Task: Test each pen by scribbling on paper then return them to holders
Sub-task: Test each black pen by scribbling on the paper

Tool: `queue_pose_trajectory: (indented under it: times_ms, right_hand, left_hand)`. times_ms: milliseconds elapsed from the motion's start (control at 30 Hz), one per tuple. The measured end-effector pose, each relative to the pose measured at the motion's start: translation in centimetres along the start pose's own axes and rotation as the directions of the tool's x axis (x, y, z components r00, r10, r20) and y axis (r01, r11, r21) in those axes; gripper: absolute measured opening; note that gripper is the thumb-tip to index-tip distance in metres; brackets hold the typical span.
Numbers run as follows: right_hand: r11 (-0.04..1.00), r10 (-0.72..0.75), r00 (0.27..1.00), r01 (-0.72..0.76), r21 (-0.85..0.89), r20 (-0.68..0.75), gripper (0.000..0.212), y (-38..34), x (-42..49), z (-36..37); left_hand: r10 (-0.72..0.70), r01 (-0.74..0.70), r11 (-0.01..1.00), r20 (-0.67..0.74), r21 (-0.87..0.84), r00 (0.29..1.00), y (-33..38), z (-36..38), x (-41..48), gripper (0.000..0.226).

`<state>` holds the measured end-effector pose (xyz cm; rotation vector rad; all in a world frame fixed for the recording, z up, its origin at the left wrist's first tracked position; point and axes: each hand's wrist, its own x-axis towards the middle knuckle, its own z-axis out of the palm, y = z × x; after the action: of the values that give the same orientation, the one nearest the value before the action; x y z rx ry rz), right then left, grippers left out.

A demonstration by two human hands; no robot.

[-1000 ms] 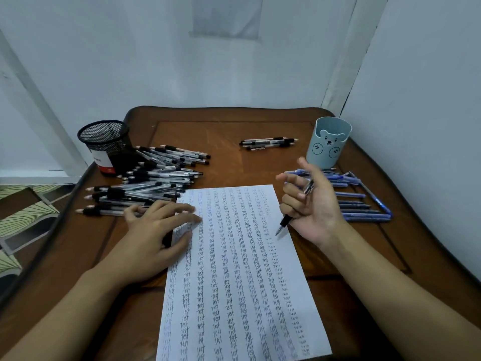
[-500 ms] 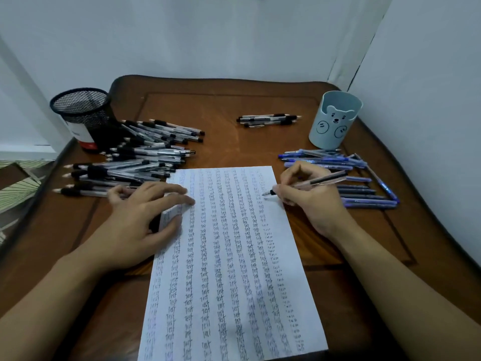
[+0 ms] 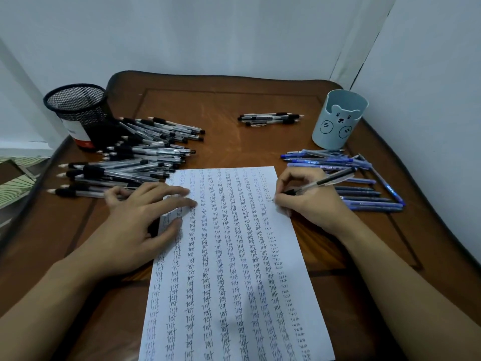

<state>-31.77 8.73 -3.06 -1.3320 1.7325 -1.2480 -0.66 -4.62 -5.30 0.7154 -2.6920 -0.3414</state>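
A white sheet of paper (image 3: 234, 295) covered in columns of the word "test" lies in front of me. My left hand (image 3: 140, 225) rests flat on its upper left edge, fingers spread. My right hand (image 3: 309, 199) grips a clear black pen (image 3: 325, 181) in a writing hold, its tip touching the paper's right margin. A heap of black pens (image 3: 135, 162) lies at the left beside a black mesh holder (image 3: 78, 113). Blue pens (image 3: 364, 183) lie at the right below a light blue bear holder (image 3: 338, 121).
A few black pens (image 3: 270, 118) lie apart at the table's far middle. The brown wooden table (image 3: 208, 105) stands in a corner, with white walls behind and to the right. Its left edge drops off to a patterned floor.
My right hand has come down from a raised, turned position and set the pen tip on the paper's right margin. The view has tilted down slightly. My left hand has stayed on the paper.
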Motion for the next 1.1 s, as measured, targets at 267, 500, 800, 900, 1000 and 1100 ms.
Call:
queue_pose_trajectory:
  times_ms: [267,500,800,900,1000,1100]
  right_hand:
    - [0.999,0.034,0.999,-0.034,-0.043,-0.01,0.016,-0.2,-0.1,0.2]
    - [0.998,0.054,0.999,-0.054,-0.021,-0.002,0.015,-0.3,0.0,0.4]
    - [0.993,0.097,0.995,-0.099,-0.063,-0.036,0.015,-1.1,-0.1,0.7]
    - [0.993,0.101,0.995,-0.102,-0.063,-0.027,0.014,-1.2,-0.1,0.7]
    - [0.993,0.109,0.994,-0.109,-0.048,-0.011,0.014,-1.0,0.0,0.5]
    - [0.994,0.104,0.995,-0.104,-0.043,-0.001,0.014,-0.8,0.0,0.4]
  left_hand:
    - [-0.014,0.014,0.999,-0.011,-0.036,1.0,0.2,0.0,0.0,0.037]
    - [-0.029,0.028,0.999,-0.013,-0.045,1.0,0.4,-0.1,0.1,0.036]
    - [-0.042,0.041,0.998,-0.012,-0.042,0.999,0.6,-0.1,0.0,0.036]
    - [-0.046,0.045,0.998,-0.012,-0.045,0.999,0.6,-0.2,0.1,0.036]
    - [-0.048,0.048,0.998,-0.005,-0.044,0.999,0.6,-0.2,0.0,0.037]
    - [-0.048,0.048,0.998,0.0,-0.039,0.999,0.6,-0.2,0.0,0.037]
